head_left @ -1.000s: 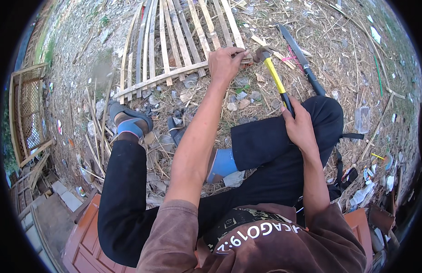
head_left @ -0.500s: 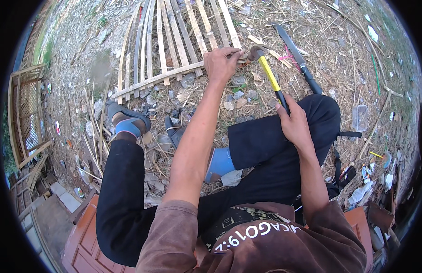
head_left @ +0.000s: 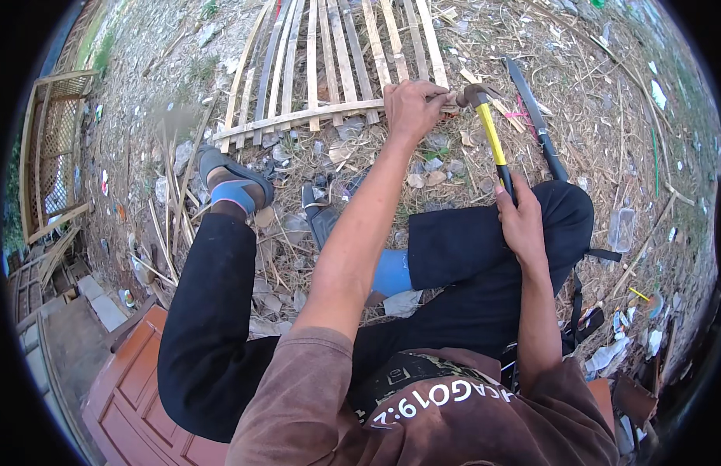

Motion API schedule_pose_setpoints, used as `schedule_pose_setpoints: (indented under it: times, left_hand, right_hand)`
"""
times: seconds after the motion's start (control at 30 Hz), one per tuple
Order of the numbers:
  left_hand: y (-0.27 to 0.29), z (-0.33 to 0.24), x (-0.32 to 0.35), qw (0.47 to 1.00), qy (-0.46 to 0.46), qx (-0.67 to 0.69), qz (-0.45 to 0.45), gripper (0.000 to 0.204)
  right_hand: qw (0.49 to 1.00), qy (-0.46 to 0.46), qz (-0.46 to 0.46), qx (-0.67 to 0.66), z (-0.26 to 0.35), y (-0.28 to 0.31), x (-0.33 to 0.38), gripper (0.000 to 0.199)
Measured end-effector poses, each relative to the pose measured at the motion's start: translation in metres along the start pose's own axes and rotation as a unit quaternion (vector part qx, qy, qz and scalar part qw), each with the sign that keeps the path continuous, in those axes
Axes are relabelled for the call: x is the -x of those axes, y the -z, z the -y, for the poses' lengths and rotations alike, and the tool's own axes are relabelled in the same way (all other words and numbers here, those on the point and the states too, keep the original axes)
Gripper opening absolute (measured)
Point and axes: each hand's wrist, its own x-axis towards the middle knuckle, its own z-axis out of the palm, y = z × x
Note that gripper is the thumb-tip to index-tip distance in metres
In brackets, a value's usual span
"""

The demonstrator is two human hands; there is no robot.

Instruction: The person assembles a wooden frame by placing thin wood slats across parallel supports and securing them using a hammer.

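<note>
The left hand [head_left: 412,111] lies over the right end of a long, pale wooden crosspiece [head_left: 298,118], its thumb and fingers drawn into a narrow pinch; from where I stand I cannot tell whether anything small sits between them. The right hand [head_left: 522,221] is wrapped around the black grip of a yellow-and-black claw hammer [head_left: 490,132], whose dark metal head hangs just beside those pinching fingertips. The crosspiece runs across a fan of thin, pale wooden slats [head_left: 433,46] on the straw-littered, stony ground [head_left: 189,85], beyond the person's feet. The fingers look most at risk to me: with the hammer head so near, a swing a little off line could catch the thumb. The uneven stones underneath could also let the crosspiece rock or bounce under a blow, and wood this slim might split near its end if struck too hard. A long, dark-bladed machete with a black handle [head_left: 528,101] lies to the right of the hammer, so a careless sideways reach could meet its edge.
</note>
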Motion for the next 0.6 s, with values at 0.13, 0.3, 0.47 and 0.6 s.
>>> schedule_pose_setpoints:
  times: [0.13,0.3,0.47,0.6]
  left_hand:
    - [-0.001,0.001,-0.002,1.000,-0.004,-0.010,0.007,0.020]
    - [0.003,-0.003,-0.006,0.996,0.068,0.009,0.064,0.022]
    - [0.003,-0.004,-0.010,0.991,0.110,0.022,0.076,0.027]
    - [0.005,-0.004,-0.012,0.985,0.148,0.025,0.088,0.029]
  right_hand:
    - [1.000,-0.028,-0.002,0.007,0.003,0.005,0.000,0.032]
    - [1.000,-0.021,0.000,-0.012,0.006,0.006,-0.001,0.030]
    - [1.000,-0.006,-0.005,-0.020,0.005,0.007,0.000,0.029]
    - [0.999,-0.020,0.005,-0.024,0.009,0.007,0.000,0.029]
